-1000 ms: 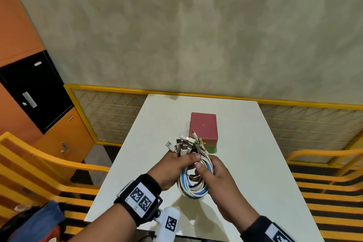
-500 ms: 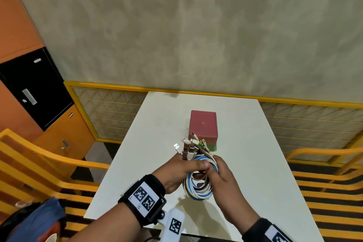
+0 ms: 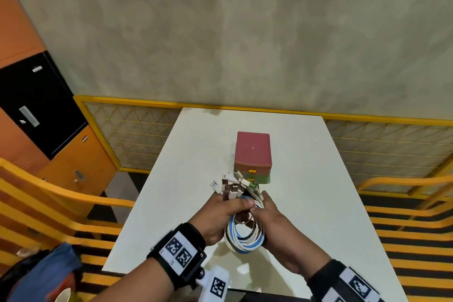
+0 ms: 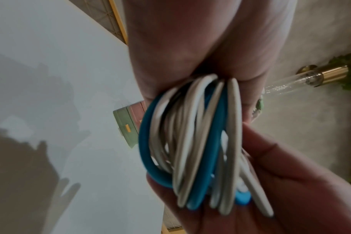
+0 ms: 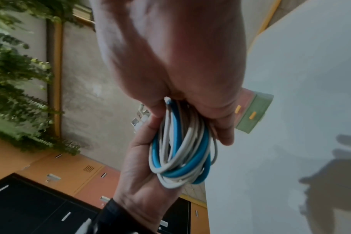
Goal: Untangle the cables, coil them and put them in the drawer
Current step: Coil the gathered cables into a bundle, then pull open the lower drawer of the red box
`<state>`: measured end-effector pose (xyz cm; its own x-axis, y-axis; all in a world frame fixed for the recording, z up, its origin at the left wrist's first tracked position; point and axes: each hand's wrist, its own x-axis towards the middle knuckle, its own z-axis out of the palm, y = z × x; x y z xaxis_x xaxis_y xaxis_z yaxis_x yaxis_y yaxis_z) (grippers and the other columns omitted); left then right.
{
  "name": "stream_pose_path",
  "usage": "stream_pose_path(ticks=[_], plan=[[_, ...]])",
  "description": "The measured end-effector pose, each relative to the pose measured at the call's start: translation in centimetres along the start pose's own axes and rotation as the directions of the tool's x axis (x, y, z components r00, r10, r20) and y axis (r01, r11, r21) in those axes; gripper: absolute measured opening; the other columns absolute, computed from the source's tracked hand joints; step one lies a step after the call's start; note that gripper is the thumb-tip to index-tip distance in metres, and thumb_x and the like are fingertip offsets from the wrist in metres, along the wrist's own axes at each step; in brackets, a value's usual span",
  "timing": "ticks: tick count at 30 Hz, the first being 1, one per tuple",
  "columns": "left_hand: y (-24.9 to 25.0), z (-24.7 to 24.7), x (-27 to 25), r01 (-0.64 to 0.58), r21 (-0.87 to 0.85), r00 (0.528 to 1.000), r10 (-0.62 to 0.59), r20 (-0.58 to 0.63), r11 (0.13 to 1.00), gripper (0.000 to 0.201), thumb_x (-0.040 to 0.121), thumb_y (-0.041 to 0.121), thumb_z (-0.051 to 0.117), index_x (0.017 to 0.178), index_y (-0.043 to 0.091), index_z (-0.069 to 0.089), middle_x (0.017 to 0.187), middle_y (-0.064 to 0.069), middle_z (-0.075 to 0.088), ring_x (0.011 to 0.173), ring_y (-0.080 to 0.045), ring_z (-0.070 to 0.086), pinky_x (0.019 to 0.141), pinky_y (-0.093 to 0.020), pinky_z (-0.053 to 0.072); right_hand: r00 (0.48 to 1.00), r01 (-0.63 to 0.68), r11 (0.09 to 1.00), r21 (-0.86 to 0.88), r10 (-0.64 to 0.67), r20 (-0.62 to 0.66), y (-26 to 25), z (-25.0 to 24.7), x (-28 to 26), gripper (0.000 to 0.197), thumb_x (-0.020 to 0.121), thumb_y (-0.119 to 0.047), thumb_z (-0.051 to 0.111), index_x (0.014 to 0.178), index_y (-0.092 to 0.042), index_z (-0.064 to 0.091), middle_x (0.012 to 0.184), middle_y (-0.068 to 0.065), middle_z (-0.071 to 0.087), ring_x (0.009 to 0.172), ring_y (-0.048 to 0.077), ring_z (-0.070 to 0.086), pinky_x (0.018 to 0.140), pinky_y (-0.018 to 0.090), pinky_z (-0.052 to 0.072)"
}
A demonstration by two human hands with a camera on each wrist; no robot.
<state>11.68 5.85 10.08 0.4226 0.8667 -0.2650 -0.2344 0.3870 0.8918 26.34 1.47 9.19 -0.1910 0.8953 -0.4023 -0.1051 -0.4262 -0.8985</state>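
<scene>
Both hands hold the coiled cables [image 3: 245, 233] above the surface [image 3: 318, 203], w/ plug ends bunched on top so loops don't spring open. Left hand [image 3: 220, 213] fingers clamp the bundle; right hand [image 3: 272, 223] fingers curl round it. Closed drawer box [image 3: 253, 154] sits just beyond, prob. the next stop.

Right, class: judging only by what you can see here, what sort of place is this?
Probably a canteen or common room: a white table flanked by yellow slatted benches, with orange and black lockers along the wall.
</scene>
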Motion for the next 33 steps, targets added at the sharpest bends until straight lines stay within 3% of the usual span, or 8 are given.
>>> stream_pose_path(ticks=[4, 7, 10, 13, 18, 27, 30, 33], plan=[[-0.7, -0.9, 0.4, 0.053, -0.043, 0.997, -0.056, -0.053, 0.998, 0.015, 0.089, -0.002, 0.063, 0.101, -0.005, 0.071, 0.097, -0.025, 0.072, 0.084, -0.033, 0.071, 0.078, -0.041, 0.057, 0.998, -0.061, 0.974, 0.22, 0.06, 0.009, -0.5, 0.2, 0.3, 0.075, 0.1, -0.011, 0.039, 0.153, -0.048, 0.0, 0.117, -0.006, 0.074, 0.108, 0.02, 0.071, 0.098, 0.042, 0.052], [-0.8, -1.8, 1.2, 0.081, -0.058, 0.99, -0.087, -0.113, 0.995, 0.014, 0.09, -0.003, 0.06, 0.1, -0.008, 0.07, 0.094, -0.028, 0.07, 0.079, -0.033, 0.071, 0.075, -0.04, 0.06, 0.992, -0.128, 0.942, 0.31, 0.128, 0.023, -0.6, 0.3, 1.7, 0.076, 0.1, -0.021, 0.048, 0.156, -0.04, 0.0, 0.122, -0.001, 0.072, 0.109, 0.025, 0.07, 0.1, 0.05, 0.051], [-0.5, -2.9, 2.3, 0.113, -0.111, 0.981, -0.128, -0.146, 0.987, 0.016, 0.091, -0.002, 0.061, 0.102, -0.009, 0.069, 0.093, -0.026, 0.071, 0.077, -0.032, 0.071, 0.07, -0.039, 0.061, 0.975, -0.212, 0.921, 0.326, 0.179, 0.129, -0.9, 0.3, 3.2, 0.057, 0.1, -0.05, 0.043, 0.15, -0.023, 0.039, 0.133, 0.012, 0.065, 0.12, 0.035, 0.062, 0.104, 0.056, 0.046], [0.2, -4.2, 3.6, 0.148, -0.175, 0.966, -0.18, -0.185, 0.973, 0.015, 0.091, 0.001, 0.061, 0.102, -0.008, 0.067, 0.088, -0.023, 0.071, 0.068, -0.029, 0.07, 0.06, -0.036, 0.059, 0.974, -0.222, 0.919, 0.326, 0.222, 0.037, -1.3, -0.3, 5.5, 0.049, 0.097, -0.062, 0.037, 0.115, -0.032, 0.071, 0.121, 0.012, 0.071, 0.114, 0.035, 0.064, 0.104, 0.059, 0.043], [1.5, -6.3, 5.2, 0.143, -0.259, 0.961, -0.196, -0.194, 0.955, 0.009, 0.092, 0.0, 0.059, 0.091, -0.005, 0.066, 0.073, -0.017, 0.07, 0.057, -0.023, 0.068, 0.052, -0.03, 0.057, 0.92, -0.202, 0.926, 0.319, 0.291, -0.262, -0.7, -2.6, 11.6, 0.042, 0.098, -0.05, 0.047, 0.127, -0.02, 0.056, 0.12, 0.006, 0.067, 0.11, 0.025, 0.064, 0.087, 0.045, 0.05], [1.8, -9.3, 6.4, 0.165, -0.255, 0.973, -0.2, -0.118, 0.953, 0.018, 0.087, 0.006, 0.061, 0.101, -0.004, 0.057, 0.071, -0.017, 0.051, 0.047, -0.023, 0.053, 0.049, -0.03, 0.049, 0.825, -0.19, 0.861, 0.471, 0.401, -0.399, 0.6, -4.9, 19.9, 0.026, 0.095, -0.035, 0.055, 0.101, -0.011, 0.063, 0.097, 0.007, 0.068, 0.082, 0.024, 0.062, 0.078, 0.038, 0.05], [2.5, -10.3, 6.3, 0.156, -0.23, 0.975, -0.187, -0.12, 0.961, 0.015, 0.087, 0.006, 0.06, 0.097, -0.005, 0.059, 0.072, -0.018, 0.05, 0.048, -0.024, 0.052, 0.05, -0.031, 0.049, 0.81, -0.169, 0.845, 0.507, 0.412, -0.417, 0.8, -5.0, 21.1, 0.02, 0.092, -0.029, 0.056, 0.094, -0.009, 0.059, 0.081, 0.006, 0.063, 0.063, 0.021, 0.05, 0.055, 0.026, 0.033], [2.8, -11.8, 6.3, 0.162, -0.206, 0.973, -0.191, -0.127, 0.965, 0.015, 0.088, 0.008, 0.059, 0.097, -0.005, 0.059, 0.07, -0.017, 0.049, 0.048, -0.024, 0.051, 0.051, -0.033, 0.046, 0.805, -0.131, 0.847, 0.515, 0.394, -0.444, 1.2, -4.8, 22.5, 0.016, 0.092, -0.024, 0.053, 0.097, -0.01, 0.058, 0.079, 0.006, 0.06, 0.055, 0.018, 0.046, 0.051, 0.024, 0.024]])
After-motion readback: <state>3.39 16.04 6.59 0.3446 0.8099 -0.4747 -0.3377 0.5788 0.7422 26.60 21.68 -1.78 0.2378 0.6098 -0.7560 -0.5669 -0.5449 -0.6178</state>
